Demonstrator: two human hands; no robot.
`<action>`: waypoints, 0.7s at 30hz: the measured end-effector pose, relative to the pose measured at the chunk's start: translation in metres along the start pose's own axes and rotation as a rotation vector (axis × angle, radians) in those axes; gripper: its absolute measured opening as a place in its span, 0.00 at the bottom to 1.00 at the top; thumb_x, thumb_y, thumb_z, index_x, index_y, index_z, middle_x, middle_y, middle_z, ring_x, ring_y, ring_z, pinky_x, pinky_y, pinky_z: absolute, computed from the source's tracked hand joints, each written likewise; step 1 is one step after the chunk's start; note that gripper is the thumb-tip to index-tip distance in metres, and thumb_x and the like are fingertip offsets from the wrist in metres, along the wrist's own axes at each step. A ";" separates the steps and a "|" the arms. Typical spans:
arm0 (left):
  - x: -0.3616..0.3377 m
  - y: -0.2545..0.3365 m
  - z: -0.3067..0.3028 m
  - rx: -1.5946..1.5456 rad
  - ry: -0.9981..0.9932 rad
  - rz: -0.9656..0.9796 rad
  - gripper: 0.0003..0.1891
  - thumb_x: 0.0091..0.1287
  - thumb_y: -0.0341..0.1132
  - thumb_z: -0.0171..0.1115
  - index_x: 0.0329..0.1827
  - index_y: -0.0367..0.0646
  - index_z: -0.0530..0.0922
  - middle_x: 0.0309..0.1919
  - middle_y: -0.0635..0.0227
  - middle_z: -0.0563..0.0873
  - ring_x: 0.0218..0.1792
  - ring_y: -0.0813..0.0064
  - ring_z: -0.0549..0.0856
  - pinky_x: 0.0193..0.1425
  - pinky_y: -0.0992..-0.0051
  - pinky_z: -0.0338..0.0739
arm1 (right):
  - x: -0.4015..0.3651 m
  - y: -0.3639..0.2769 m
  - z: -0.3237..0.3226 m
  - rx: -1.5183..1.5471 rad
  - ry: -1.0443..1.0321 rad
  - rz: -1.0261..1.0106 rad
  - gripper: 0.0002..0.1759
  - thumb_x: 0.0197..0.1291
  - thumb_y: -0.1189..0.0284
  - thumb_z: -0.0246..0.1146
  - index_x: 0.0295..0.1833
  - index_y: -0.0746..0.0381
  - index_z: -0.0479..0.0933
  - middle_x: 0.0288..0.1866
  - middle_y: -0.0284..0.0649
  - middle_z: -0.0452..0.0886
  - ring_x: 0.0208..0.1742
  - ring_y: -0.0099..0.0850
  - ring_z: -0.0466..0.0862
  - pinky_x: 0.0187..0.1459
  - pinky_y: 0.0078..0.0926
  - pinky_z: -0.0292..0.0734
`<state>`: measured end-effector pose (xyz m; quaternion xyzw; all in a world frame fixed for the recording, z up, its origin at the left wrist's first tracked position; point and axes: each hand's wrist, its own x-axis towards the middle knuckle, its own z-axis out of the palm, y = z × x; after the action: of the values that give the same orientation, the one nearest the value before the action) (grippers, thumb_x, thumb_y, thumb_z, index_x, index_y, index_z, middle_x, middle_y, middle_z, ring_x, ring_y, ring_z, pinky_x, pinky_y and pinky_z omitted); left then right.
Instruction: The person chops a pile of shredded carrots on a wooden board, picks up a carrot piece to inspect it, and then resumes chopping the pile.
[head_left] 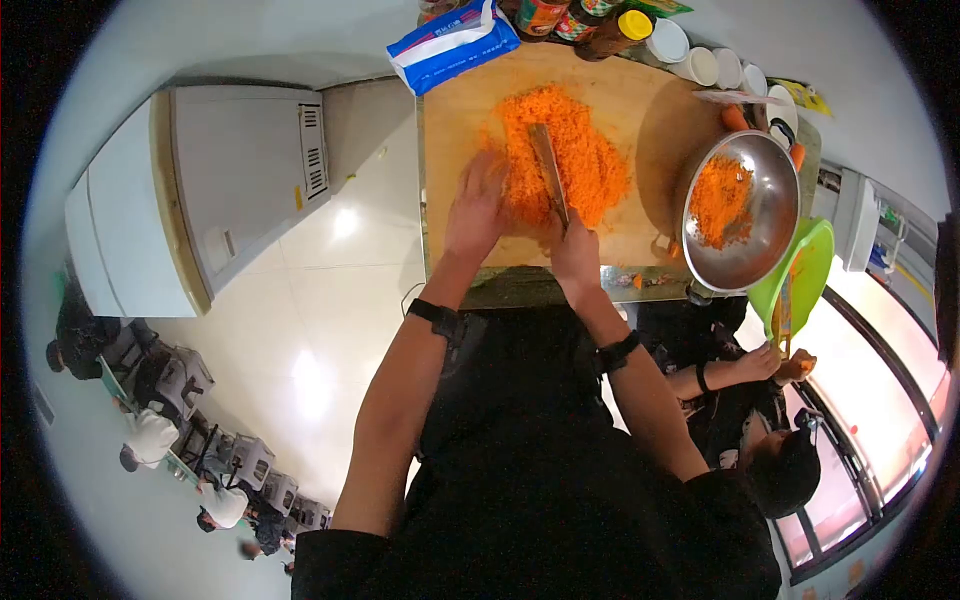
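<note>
Carrot shreds (595, 170), knife (548, 160) in right hand (575, 255); packet (452, 45) print unreadable.

A blue bag (452, 42) lies at the far left corner of the surface (455, 150). Bottles (580, 20) and white cups (705, 62) stand along the far edge. A metal bowl (750, 255) sits at the right edge, and a green bowl (812, 262) is just beside it. A white cabinet (240, 170) stands off to the left.

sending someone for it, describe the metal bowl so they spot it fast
Find the wooden chopping board. At its right edge sits the metal bowl, holding chopped carrot. Its shiny steel sets it apart from the green bowl beside it.
</note>
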<state>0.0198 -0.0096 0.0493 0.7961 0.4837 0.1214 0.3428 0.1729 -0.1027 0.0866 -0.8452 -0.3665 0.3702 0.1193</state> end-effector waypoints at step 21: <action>0.009 -0.008 -0.006 -0.049 -0.051 0.055 0.30 0.61 0.26 0.63 0.70 0.44 0.71 0.74 0.55 0.66 0.72 0.45 0.68 0.72 0.56 0.72 | 0.008 0.029 -0.021 -0.060 0.040 0.073 0.18 0.75 0.60 0.55 0.51 0.67 0.76 0.33 0.65 0.82 0.38 0.66 0.82 0.39 0.60 0.75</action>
<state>0.0158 0.0034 0.0469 0.8033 0.4496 0.1222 0.3708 0.2070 -0.1161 0.0828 -0.8685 -0.3440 0.3461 0.0875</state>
